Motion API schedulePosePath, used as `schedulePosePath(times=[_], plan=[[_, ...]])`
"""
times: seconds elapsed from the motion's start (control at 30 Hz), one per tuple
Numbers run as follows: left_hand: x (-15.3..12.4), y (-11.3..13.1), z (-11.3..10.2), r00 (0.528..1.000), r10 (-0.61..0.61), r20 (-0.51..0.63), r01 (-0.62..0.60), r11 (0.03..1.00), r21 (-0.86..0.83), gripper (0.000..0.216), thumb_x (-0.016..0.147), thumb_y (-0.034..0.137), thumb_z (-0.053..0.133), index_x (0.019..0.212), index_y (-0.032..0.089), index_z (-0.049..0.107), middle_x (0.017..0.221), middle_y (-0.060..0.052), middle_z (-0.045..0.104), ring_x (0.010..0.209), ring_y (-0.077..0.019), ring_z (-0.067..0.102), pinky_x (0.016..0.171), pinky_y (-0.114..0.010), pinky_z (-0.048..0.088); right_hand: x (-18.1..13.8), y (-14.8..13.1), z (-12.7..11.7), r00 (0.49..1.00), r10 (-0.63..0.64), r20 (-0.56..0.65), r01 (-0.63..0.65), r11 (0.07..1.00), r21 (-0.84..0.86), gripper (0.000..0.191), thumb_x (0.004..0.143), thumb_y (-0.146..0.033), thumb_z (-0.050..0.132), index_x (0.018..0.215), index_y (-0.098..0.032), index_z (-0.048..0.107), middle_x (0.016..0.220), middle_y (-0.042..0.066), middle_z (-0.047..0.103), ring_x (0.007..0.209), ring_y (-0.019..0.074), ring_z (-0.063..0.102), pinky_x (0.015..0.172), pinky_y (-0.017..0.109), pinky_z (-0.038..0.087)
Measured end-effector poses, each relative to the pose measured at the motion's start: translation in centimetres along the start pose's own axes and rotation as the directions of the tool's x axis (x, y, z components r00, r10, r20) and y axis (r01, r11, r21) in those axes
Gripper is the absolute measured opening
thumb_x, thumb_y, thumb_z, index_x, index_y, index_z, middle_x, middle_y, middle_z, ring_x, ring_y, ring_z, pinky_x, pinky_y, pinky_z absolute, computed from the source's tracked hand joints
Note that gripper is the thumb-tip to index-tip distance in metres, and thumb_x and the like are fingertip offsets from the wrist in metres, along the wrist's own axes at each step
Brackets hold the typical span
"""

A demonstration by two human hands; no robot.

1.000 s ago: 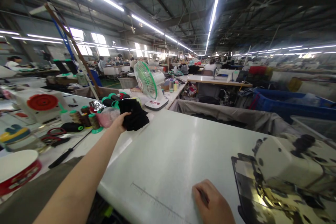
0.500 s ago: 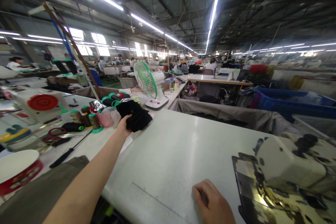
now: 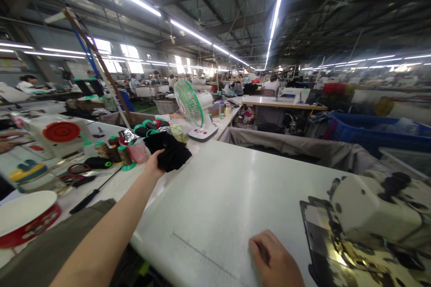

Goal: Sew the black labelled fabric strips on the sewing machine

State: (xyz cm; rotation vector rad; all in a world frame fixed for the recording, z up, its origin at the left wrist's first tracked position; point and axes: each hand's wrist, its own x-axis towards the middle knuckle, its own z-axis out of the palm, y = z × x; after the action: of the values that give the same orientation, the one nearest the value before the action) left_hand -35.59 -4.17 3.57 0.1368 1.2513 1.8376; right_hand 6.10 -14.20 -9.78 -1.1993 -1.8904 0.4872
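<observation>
While left hand (image 3: 153,166) grips it, black cloth (image 3: 170,152) bunches shapelessly.

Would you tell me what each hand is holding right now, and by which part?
The left hand grips the black fabric bundle at its near left edge. The right hand rests fisted on the white table; any hold is hidden.

Left hand (image 3: 154,164) is stretched way out across the white counter (image 3: 229,188), fingers clamped on a bundle of black fabric (image 3: 169,151) right by the thread spools (image 3: 114,152) and a pink bag (image 3: 137,152). Right hand (image 3: 274,260) sits curled on the counter's near edge, just beside the sewing machine (image 3: 370,219). A green desk fan (image 3: 192,107) stands just beyond the fabric.
</observation>
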Motion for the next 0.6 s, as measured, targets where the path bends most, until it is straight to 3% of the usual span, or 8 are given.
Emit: schedulePosePath(times=[0.33, 0.6], plan=[[-2.5, -0.4, -1.5, 0.998, 0.054, 0.032, -0.052, 0.995, -0.083, 0.035, 0.088, 0.02, 0.059, 0.121, 0.012, 0.067, 0.095, -0.012, 0.077, 0.076, -0.026, 0.075, 0.066, -0.036, 0.064, 0.1, 0.0, -0.7, 0.999, 0.001, 0.05, -0.003, 0.999, 0.035, 0.05, 0.101, -0.057, 0.039, 0.075, -0.025, 0.066, 0.074, 0.002, 0.066, 0.064, 0.017, 0.065, 0.065, 0.025, 0.051], [-7.1, 0.2, -7.1, 0.988, 0.079, -0.133, -0.093, 0.99, -0.105, 0.026, 0.097, 0.026, 0.057, 0.118, 0.012, 0.066, 0.085, -0.007, 0.075, 0.069, -0.0198, 0.072, 0.067, -0.035, 0.062, 0.3, 0.6, -2.6, 0.982, -0.028, 0.185, 0.015, 0.998, 0.067, 0.033, 0.093, -0.05, 0.052, 0.078, -0.027, 0.07, 0.08, 0.001, 0.071, 0.07, 0.0179, 0.07, 0.068, 0.023, 0.056]])
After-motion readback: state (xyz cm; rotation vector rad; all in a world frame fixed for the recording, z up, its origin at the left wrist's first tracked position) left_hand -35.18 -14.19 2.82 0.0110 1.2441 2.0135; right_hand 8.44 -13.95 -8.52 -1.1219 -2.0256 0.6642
